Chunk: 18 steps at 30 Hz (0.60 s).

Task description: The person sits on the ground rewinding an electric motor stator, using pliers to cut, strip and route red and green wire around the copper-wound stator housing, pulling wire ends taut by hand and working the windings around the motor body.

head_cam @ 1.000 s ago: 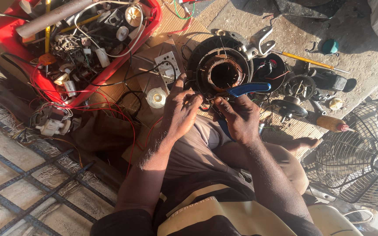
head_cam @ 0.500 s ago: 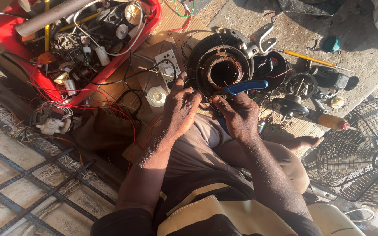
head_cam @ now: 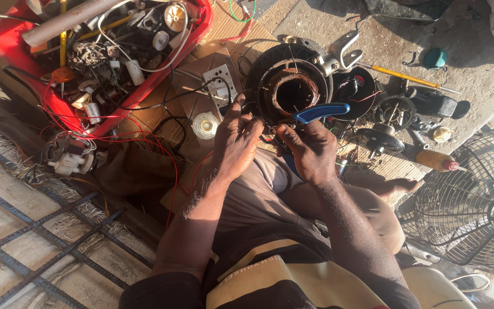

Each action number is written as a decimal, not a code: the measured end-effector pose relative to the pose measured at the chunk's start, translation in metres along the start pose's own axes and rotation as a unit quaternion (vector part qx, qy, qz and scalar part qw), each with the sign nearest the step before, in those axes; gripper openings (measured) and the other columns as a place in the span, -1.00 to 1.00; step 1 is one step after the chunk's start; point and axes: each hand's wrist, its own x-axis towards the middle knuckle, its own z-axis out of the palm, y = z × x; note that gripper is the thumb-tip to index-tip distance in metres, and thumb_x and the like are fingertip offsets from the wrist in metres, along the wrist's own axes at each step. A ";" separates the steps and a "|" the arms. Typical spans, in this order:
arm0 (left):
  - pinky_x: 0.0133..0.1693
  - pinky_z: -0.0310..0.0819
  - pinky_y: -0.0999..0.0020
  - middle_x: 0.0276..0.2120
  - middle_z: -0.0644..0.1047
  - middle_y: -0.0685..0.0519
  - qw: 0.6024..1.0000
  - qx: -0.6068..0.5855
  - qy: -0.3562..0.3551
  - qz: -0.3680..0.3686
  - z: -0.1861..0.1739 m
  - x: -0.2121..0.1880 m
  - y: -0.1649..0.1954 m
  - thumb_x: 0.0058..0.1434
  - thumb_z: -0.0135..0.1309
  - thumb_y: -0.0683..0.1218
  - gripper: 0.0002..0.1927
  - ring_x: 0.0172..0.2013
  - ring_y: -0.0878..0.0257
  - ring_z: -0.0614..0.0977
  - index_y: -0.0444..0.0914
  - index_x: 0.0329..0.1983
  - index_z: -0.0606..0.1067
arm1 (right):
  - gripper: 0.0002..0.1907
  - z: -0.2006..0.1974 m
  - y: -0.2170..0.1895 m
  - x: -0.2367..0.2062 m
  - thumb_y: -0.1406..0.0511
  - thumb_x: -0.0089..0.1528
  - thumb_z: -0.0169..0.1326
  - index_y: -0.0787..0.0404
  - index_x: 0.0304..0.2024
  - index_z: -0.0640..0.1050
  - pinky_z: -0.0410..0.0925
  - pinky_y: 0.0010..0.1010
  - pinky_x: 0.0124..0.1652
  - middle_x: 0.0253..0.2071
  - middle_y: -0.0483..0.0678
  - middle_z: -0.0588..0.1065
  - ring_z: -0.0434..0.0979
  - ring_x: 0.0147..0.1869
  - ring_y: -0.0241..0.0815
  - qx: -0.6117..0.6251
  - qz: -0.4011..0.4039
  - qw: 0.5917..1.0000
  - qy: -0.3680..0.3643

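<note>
Left hand (head_cam: pixel 236 140) pinches thin wires at the rim of the round fan motor (head_cam: pixel 289 87), just right of the red tub (head_cam: pixel 95 57). Right hand (head_cam: pixel 311 150) is closed around blue-handled pliers (head_cam: pixel 320 111) beside it.

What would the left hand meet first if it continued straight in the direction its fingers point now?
Probably the round motor stator: the left hand points up the picture, its fingertips already at the stator's dark rim. Depth is unclear from this one view.
</note>
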 end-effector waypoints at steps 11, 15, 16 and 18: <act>0.13 0.42 0.22 -0.30 0.50 0.10 1.000 -0.008 0.018 0.003 -0.004 0.002 0.006 0.30 0.01 -0.18 -0.85 -0.16 0.19 0.58 -0.30 -0.38 0.52 | -0.82 0.002 -0.003 0.000 0.42 0.34 0.15 0.37 -0.01 0.56 0.49 -0.49 -0.37 -0.25 -0.04 0.60 0.57 -0.30 -0.37 -0.023 0.000 1.000 0.002; 0.04 0.46 0.22 -0.25 0.53 0.18 0.977 -0.173 0.029 -0.121 -0.002 0.001 0.009 0.27 0.05 -0.14 -0.82 -0.20 0.28 0.59 -0.32 -0.43 0.53 | -0.80 0.006 -0.002 -0.002 0.42 0.33 0.15 0.36 0.00 0.56 0.47 -0.51 -0.39 -0.24 -0.05 0.60 0.57 -0.32 -0.37 -0.041 -0.020 0.999 0.021; 0.06 0.45 0.22 -0.36 0.52 0.11 0.975 -0.190 0.029 -0.115 -0.001 0.001 0.009 0.27 0.05 -0.15 -0.80 -0.25 0.26 0.58 -0.34 -0.44 0.52 | -0.80 0.006 -0.003 -0.002 0.43 0.33 0.15 0.36 0.00 0.56 0.47 -0.51 -0.39 -0.22 -0.05 0.61 0.57 -0.32 -0.37 -0.037 -0.027 0.999 0.018; 0.27 0.36 0.26 -0.48 0.41 0.03 0.982 -0.151 0.021 -0.112 -0.002 0.000 0.008 0.33 0.07 -0.17 -0.79 -0.35 0.23 0.49 -0.38 -0.41 0.50 | -0.82 0.005 -0.004 -0.002 0.43 0.33 0.16 0.37 -0.02 0.56 0.49 -0.49 -0.38 -0.23 -0.04 0.61 0.59 -0.29 -0.36 -0.049 -0.020 0.999 0.012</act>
